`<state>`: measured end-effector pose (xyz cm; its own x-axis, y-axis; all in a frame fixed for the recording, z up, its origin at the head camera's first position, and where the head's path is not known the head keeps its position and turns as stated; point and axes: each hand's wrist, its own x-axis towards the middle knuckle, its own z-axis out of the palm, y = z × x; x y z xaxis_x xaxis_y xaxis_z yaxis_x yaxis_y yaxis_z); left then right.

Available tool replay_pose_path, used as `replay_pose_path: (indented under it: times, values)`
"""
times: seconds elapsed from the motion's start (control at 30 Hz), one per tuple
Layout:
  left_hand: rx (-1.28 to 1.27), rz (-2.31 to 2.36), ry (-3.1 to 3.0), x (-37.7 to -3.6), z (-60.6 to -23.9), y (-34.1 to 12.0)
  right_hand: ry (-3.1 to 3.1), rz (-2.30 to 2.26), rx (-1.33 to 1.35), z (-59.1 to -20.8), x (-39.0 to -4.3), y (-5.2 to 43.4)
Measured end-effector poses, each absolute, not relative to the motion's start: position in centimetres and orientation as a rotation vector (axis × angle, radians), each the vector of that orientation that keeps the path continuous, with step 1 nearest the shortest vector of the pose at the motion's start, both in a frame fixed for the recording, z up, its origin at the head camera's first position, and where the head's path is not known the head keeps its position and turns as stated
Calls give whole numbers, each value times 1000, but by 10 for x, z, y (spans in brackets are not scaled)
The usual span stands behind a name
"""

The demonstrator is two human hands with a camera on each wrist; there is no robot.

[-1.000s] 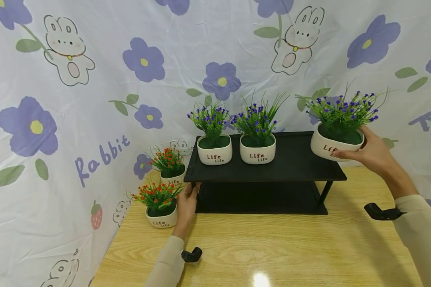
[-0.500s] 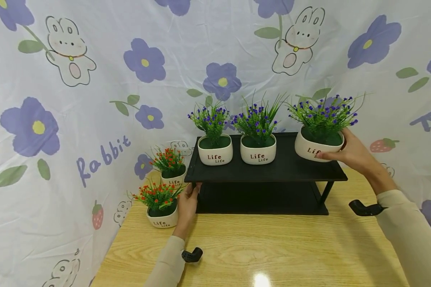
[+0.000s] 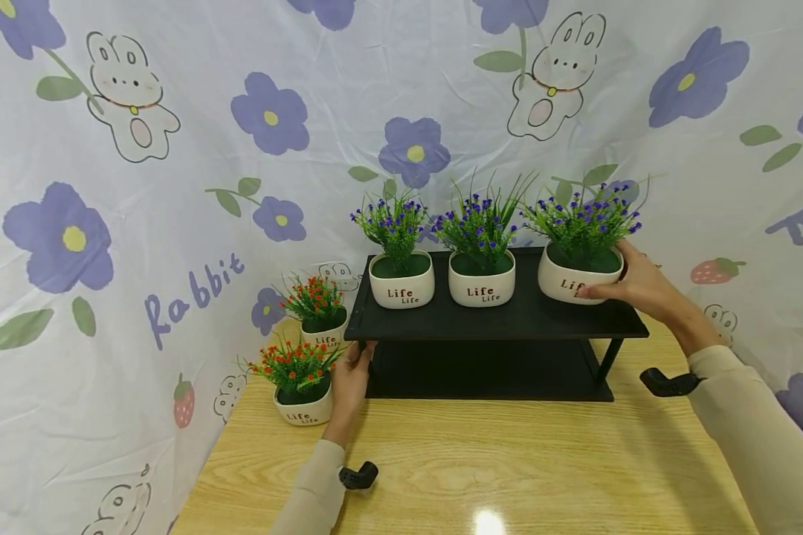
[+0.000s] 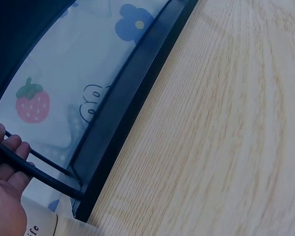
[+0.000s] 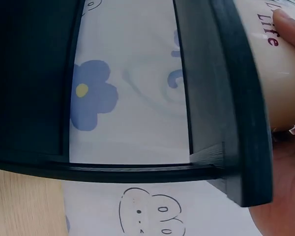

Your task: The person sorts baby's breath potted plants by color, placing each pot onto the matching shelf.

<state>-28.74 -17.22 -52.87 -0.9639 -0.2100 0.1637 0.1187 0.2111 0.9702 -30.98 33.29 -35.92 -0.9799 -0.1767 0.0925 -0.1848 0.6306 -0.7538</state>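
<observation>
My right hand point(image 3: 645, 286) grips a white oval pot of purple flowers point(image 3: 578, 271) at the right end of the black two-tier shelf's top board point(image 3: 482, 323). Its thumb lies across the pot's "Life" lettering; most of the fingers are hidden behind the pot. In the right wrist view the pot point(image 5: 285, 93) appears beyond the shelf's edge. My left hand point(image 3: 349, 379) holds the shelf at its left end, and in the left wrist view its fingers curl round the thin black post point(image 4: 49, 184). Two matching purple-flowered pots, one left point(image 3: 401, 286) and one middle point(image 3: 482, 286), stand upright on the top board.
Two white pots with orange-red flowers, one front point(image 3: 304, 409) and one rear point(image 3: 323, 327), stand on the wooden table point(image 3: 442, 461) left of the shelf, the front one close beside my left hand. A patterned cloth point(image 3: 194, 186) hangs behind and at the left.
My right hand has brought the purple-flowered pot leftward and slightly down over the right end of the top board, levelling it. My left hand stays at the shelf's left end.
</observation>
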Motion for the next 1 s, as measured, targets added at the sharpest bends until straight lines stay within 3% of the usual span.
replay_pose_path:
  times: [1.0]
  values:
    - [91, -1757, -2248, -286, -527, -171, -2877, 1451, 359, -369, -331, 334]
